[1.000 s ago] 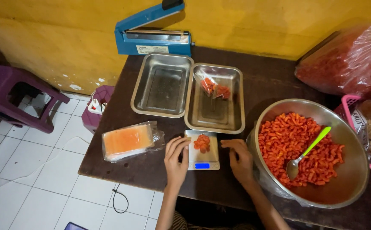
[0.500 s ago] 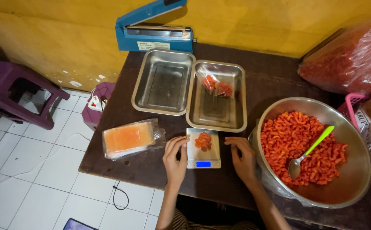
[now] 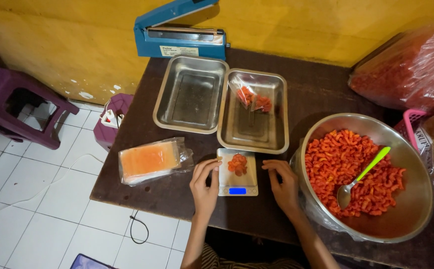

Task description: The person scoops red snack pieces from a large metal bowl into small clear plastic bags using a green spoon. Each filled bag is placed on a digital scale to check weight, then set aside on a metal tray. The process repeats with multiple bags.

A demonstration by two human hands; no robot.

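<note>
Near the table's [image 3: 142,199] front edge sits a scale [image 3: 237,173] bearing orange snacks [image 3: 237,164]. Left hand [image 3: 204,185] rests loosely open, touching its left side; right hand [image 3: 282,182], fingers curled, lies just beside it, near the bowl [image 3: 416,209].

- Left hand [image 3: 204,185]: bare, no glove, no ring or watch visible.
- Right hand [image 3: 282,185]: bare too, nothing worn on fingers or wrist.
- Both forearms uncovered as far as the lower frame edge; no sleeve reaches them.
- Nails short, unpainted as far as can be told.
- Striped cloth [image 3: 222,256], dark and pale bands, shows between the forearms at bottom edge; which garment, cannot tell.
</note>
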